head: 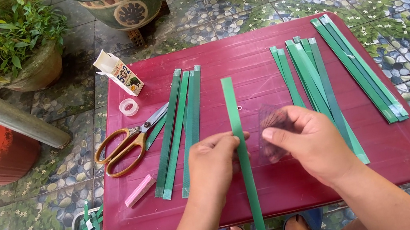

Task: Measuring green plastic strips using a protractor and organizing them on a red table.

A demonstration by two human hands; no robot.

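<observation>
both hands work low over the maroon bench (389, 156). left hand (212, 163) pinches 1 long green strip (236, 126) lying lengthwise down the bench's middle; right hand (307, 142) grips a clear plastic piece (268, 121) just beside it. keeping the strip flat and straight looks wise.
</observation>
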